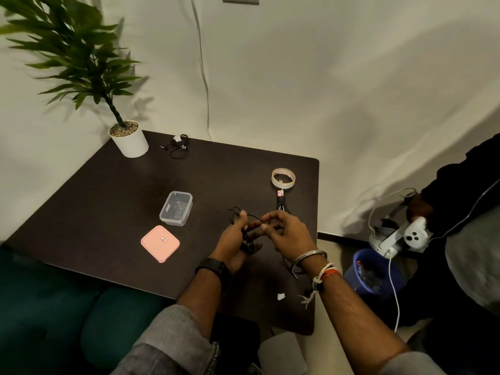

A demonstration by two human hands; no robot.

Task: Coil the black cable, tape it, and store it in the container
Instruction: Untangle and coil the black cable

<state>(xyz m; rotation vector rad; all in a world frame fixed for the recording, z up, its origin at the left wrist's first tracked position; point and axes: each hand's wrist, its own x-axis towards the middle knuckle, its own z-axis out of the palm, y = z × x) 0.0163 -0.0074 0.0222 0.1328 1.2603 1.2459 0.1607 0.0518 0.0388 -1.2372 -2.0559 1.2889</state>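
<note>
From the head view, the left hand [238,234] grips a bundle of black cable [234,214] just right of the clear container [176,208]. The right hand [284,228] pinches a strand near it; the cable is thin, dark and mostly lost against the table [108,201]. The pink lid [160,243] lies just below the container, and the tape roll [283,179] sits well right of it.

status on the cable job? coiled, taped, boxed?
Done: the container is open, its pink lid beside it. In hand: left hand holds loops of the black cable while the right hand pinches a strand. Left: taping, with the tape roll untouched, then storing.
</note>
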